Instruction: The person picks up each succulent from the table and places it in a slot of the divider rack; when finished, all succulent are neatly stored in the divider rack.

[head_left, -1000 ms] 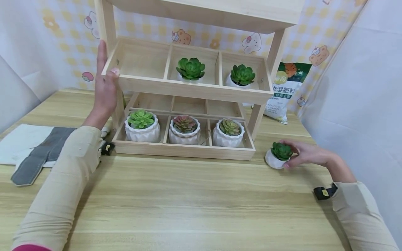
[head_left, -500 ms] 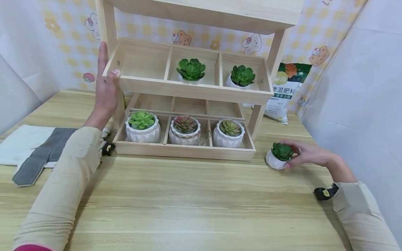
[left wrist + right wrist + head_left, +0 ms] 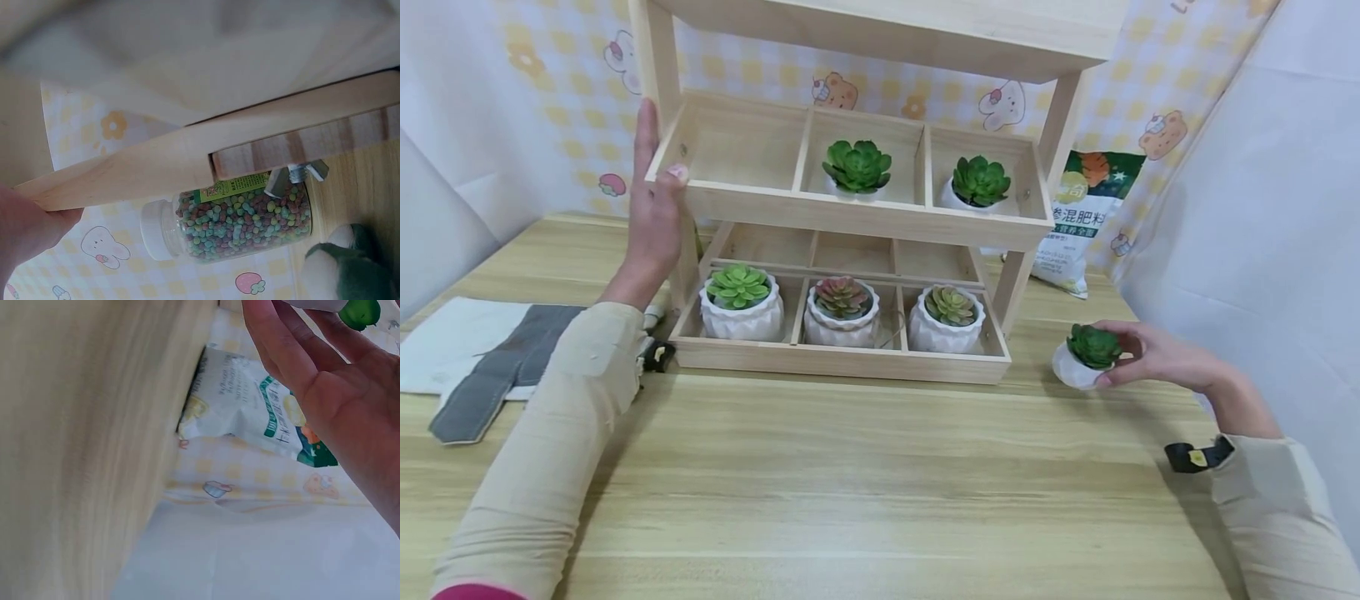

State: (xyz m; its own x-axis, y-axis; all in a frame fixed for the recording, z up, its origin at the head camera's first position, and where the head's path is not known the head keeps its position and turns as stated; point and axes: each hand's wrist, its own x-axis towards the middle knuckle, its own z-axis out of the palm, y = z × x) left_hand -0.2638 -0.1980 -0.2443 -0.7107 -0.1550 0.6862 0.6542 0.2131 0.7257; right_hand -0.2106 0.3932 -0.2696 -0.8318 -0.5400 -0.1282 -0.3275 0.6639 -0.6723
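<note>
In the head view my right hand (image 3: 1172, 357) holds a small potted succulent (image 3: 1093, 347), dark green in a white pot, tilted over the table at the right of the shelf. The right wrist view shows that pot only partly, at the top edge. My left hand (image 3: 653, 212) grips the left side of a tiered wooden plant shelf (image 3: 865, 217), thumb on the front of the middle tray. Two dark green succulents sit in that tray's middle and right compartments; its left compartment holds nothing. Three more potted succulents (image 3: 841, 312) fill the bottom front tray.
A fertilizer bag (image 3: 1071, 225) leans behind the shelf at the right. White and grey work gloves (image 3: 512, 346) lie at the left. In the left wrist view, a jar of coloured pellets (image 3: 244, 225) stands behind the shelf, near a metal tool end (image 3: 294, 178).
My right hand has lifted the potted succulent slightly and moved it a little right and away, tilting the pot. The left hand stays on the shelf.
</note>
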